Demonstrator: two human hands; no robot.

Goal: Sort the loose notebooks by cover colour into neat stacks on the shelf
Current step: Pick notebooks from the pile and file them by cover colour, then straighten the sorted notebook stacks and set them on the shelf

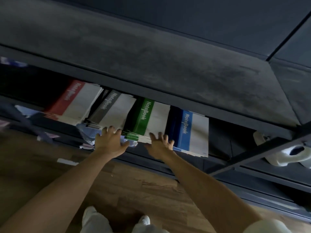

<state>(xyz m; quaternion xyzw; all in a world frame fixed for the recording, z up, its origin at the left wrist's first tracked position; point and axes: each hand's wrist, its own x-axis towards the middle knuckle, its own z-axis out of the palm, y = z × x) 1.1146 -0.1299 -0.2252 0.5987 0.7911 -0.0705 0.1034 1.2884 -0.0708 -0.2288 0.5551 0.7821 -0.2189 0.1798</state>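
Here, green stack (148, 118): your notebooks with the green band lie piled on the dark shelf (218, 140), third pile from the left. The pile's near edges are slightly fanned.
Right hand (159, 145): you hold it flat with the fingers spread. The fingertips rest on the near edge of the green stack and the thumb points out to the left.
Left hand (110, 141): this one is also flat and spread, its fingertips touching the near edge of the grey stack (114, 108). Your two hands are near each other but apart.
Grey stack: white covers with a grey band reading "NoteBook". It sits just beside the green stack on its left.
Red stack (74, 100): farthest left, close to the grey one. You cannot tell whether they touch, as that side is blurred.
Blue stack (191, 130): just right of the green stack, reaching nearer to you than the other piles.
Top board (151, 64): broad, dark and dusty-looking, it covers the far ends of all four piles.
Below the shelf: crumpled pale-blue and white things (87, 133) lie just left of your left hand. What they are is unclear.
Right side: a white rounded object (289, 153) sits behind the dark frame bars.
Floor (151, 190): wooden planks, with your two white shoes (90, 214) at the near edge and a small white slip (67, 161) to the left.
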